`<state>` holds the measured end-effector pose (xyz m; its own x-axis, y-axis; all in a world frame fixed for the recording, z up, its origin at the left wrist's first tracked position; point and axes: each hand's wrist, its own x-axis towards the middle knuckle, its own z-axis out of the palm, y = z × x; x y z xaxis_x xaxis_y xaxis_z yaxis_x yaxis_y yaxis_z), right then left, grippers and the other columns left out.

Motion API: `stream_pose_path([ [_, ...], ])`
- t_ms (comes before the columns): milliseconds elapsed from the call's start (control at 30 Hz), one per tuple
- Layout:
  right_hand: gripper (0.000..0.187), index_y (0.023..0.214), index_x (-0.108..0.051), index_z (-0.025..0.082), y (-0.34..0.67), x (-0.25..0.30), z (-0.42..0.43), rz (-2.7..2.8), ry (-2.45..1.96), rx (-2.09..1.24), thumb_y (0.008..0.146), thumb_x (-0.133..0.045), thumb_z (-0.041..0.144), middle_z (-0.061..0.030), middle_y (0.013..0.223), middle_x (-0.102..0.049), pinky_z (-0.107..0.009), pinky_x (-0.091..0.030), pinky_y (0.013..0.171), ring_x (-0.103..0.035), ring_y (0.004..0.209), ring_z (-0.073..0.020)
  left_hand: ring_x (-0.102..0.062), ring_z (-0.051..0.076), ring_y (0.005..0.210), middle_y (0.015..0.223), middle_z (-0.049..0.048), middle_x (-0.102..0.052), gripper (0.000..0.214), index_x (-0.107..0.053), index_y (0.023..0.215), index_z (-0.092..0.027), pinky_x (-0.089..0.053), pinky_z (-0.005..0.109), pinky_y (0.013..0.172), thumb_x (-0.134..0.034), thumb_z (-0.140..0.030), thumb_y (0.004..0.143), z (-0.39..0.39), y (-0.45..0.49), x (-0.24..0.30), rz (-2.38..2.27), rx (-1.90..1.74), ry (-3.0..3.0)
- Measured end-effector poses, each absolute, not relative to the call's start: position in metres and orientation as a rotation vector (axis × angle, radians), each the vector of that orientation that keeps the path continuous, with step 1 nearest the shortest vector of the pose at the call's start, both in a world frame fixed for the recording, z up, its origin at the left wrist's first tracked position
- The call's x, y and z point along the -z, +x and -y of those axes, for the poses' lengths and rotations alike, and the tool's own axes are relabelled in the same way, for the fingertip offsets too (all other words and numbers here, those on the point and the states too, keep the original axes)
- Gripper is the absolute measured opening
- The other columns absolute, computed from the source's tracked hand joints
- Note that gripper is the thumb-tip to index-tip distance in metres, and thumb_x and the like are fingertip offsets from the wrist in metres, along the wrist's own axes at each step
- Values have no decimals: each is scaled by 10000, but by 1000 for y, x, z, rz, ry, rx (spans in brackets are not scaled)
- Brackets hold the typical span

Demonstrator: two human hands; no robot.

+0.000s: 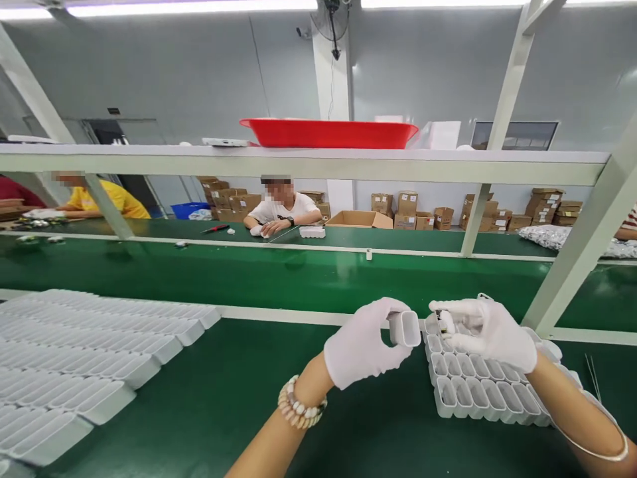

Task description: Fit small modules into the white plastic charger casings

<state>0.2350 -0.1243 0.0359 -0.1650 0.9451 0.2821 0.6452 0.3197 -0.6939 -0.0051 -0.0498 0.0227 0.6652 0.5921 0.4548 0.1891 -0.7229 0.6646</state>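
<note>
My left hand [367,342], in a white glove, grips a small white open-ended plastic housing [405,328] between thumb and fingers, its hollow end facing right. My right hand [490,332], also gloved, pinches a small white part with a dark bit on it [445,322]; its exact kind is too small to make out. Under the right hand lie rows of white open-topped housings [470,392], standing side by side on the green bench. The right hand and forearm hide some of them. A gap separates the held part from the housing in my left hand.
More rows of white housings [74,372] cover the bench at left. Beyond runs a green conveyor belt [283,272] with a small white piece [369,255] at its far edge. A frame post [572,245] stands at right; a red tray [328,134] rests overhead. Co-workers [283,209] sit opposite.
</note>
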Motion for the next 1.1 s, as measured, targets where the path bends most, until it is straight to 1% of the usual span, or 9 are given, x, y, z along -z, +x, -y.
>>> stream_pose_path([
  [100, 523, 1164, -692, 163, 225, -40, 136, 1683, -1210, -907, 686, -791, 352, -64, 910, -729, -364, -590, 794, -698, 856, -237, -643, 174, 894, 1007, 21, -685, 331, -572, 1045, -201, -535, 339, 821, -662, -196, 726, 61, -9, -29, -542, -971, 2427],
  [200, 545, 1211, -677, 193, 218, -44, 142, 1622, -1165, -997, 701, -795, 345, -59, 939, -730, -366, -593, 826, -707, 875, -227, -652, 156, 907, 1039, 7, -684, 357, -561, 1067, -224, -535, 302, 827, -668, -156, 733, 68, -9, -30, -477, -1052, 2526],
  [333, 428, 1166, -708, 275, 209, -47, 153, 1758, -1282, -602, 741, -753, 296, -39, 999, -716, -346, -596, 808, -688, 897, -204, -656, 150, 939, 1071, 11, -679, 421, -531, 1138, -235, -542, 285, 844, -672, -139, 753, 73, -8, -33, -363, -1132, 2590],
  [400, 394, 1132, -720, 275, 206, -47, 158, 1826, -1256, -389, 741, -737, 238, -28, 944, -719, -315, -604, 748, -685, 827, -180, -656, 150, 946, 1080, 11, -682, 445, -530, 1164, -242, -545, 284, 839, -680, -135, 758, 74, -8, -35, -349, -1146, 2612],
  [533, 378, 1127, -695, 245, 202, -45, 166, 1840, -1145, -142, 756, -718, 172, -12, 855, -725, -257, -602, 654, -678, 710, -144, -660, 146, 909, 1055, 6, -699, 424, -547, 1187, -251, -554, 283, 803, -676, -159, 794, 76, -7, -38, -336, -1154, 2650],
  [633, 389, 1131, -673, 252, 200, -43, 168, 1867, -1158, -24, 757, -731, 164, -23, 914, -745, -256, -601, 626, -699, 753, -167, -657, 140, 898, 1044, 5, -705, 415, -557, 1195, -246, -553, 276, 798, -670, -162, 804, 77, -6, -39, -335, -1169, 2684],
  [767, 365, 1147, -646, 261, 199, -42, 170, 1912, -1163, 88, 795, -700, 182, -31, 996, -752, -272, -612, 647, -714, 831, -197, -652, 117, 897, 1046, -4, -708, 418, -554, 1191, -229, -542, 242, 809, -669, -145, 798, 79, -6, -40, -308, -1213, 2723],
  [900, 330, 1175, -636, 242, 199, -40, 169, 1938, -1153, 150, 846, -661, 232, -48, 1016, -753, -283, -624, 646, -722, 849, -211, -656, 123, 895, 1017, 4, -710, 423, -553, 1181, -216, -543, 243, 804, -676, -134, 784, 79, -6, -41, -327, -1271, 2761],
  [1100, 256, 1130, -644, 237, 195, -43, 171, 1941, -1219, 188, 877, -602, 247, -45, 976, -756, -288, -630, 634, -724, 806, -210, -661, 136, 869, 966, 22, -714, 428, -541, 1192, -202, -551, 255, 786, -662, -123, 790, 79, -7, -39, -336, -1316, 2791],
])
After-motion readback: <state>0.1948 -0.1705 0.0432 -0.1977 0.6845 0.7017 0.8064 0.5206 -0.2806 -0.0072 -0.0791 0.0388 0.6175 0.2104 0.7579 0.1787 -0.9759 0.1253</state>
